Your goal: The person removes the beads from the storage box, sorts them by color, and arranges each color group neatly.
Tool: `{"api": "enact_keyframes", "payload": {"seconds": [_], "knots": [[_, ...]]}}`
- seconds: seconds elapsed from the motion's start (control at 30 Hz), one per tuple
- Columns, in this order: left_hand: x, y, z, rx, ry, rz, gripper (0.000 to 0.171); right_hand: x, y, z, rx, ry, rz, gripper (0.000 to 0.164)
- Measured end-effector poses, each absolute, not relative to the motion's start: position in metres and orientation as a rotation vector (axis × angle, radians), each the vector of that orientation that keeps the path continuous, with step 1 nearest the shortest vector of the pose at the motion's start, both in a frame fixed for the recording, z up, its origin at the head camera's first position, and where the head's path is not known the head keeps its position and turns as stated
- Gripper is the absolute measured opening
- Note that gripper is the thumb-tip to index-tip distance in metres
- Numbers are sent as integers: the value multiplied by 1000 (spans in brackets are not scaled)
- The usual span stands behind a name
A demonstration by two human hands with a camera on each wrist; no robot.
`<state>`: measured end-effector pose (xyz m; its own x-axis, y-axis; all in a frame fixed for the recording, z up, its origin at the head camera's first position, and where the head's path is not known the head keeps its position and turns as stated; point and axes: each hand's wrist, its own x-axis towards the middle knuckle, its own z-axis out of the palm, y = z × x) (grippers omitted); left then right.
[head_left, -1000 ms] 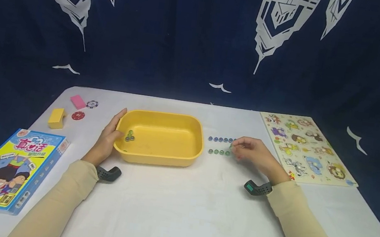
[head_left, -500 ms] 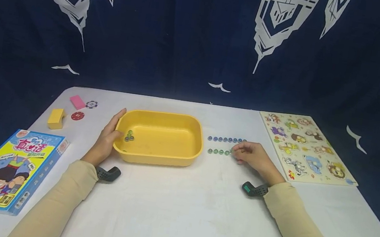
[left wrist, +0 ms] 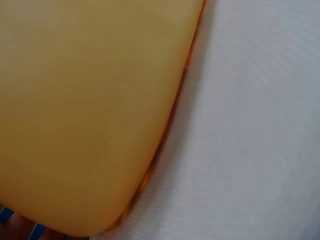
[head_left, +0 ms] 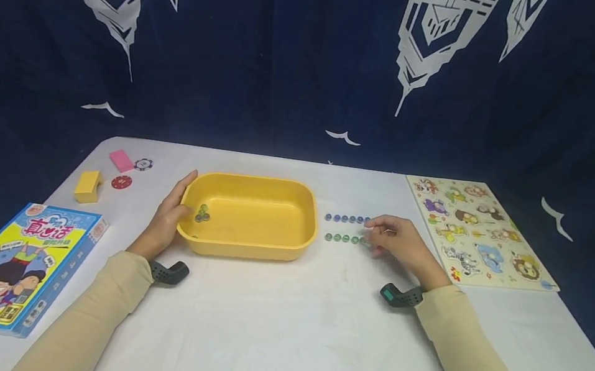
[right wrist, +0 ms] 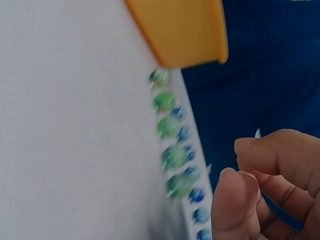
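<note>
My left hand (head_left: 162, 224) grips the left end of a yellow plastic tub (head_left: 244, 250), thumb over its rim. In the left wrist view the tub's outer side (left wrist: 95, 120) fills much of the picture. Several glass marbles (head_left: 206, 217) lie inside at its left end. Right of the tub, a row of green marbles (head_left: 345, 239) lies in front of a row of blue marbles (head_left: 344, 218). My right hand (head_left: 399, 246) hovers at the right end of both rows. In the right wrist view its thumb and forefinger stand apart, holding nothing.
An animal picture board (head_left: 483, 235) lies at the back right. On the left are a blue-and-yellow game box (head_left: 10, 267), a yellow block (head_left: 87, 185), a pink piece (head_left: 122, 160), a red chip (head_left: 121, 182) and a black-and-white chip (head_left: 144, 163). A dark curtain (head_left: 266, 81) hangs behind the table.
My right hand brought a green marble down to the right end of the front row, let it go and lifted slightly away. My left hand and the tub stayed put.
</note>
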<state>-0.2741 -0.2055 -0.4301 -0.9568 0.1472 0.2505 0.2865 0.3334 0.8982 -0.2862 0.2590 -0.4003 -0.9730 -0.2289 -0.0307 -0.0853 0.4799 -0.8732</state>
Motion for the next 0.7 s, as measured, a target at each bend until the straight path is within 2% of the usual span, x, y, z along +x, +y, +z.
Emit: {"api": "enact_keyframes", "payload": {"seconds": [0.2, 0.4, 0.7], "knots": [[-273, -205, -430, -398, -2462, -1705, 81, -278, 239, -374, -435, 2459, -1570, 35], [-271, -205, -428, -391, -2473, -1698, 81, -274, 193, -355, -609, 2350, -1600, 29], [-273, -204, -429, -402, -2456, -1709, 79, -284, 115, -355, -878, 2185, -1550, 25]]}}
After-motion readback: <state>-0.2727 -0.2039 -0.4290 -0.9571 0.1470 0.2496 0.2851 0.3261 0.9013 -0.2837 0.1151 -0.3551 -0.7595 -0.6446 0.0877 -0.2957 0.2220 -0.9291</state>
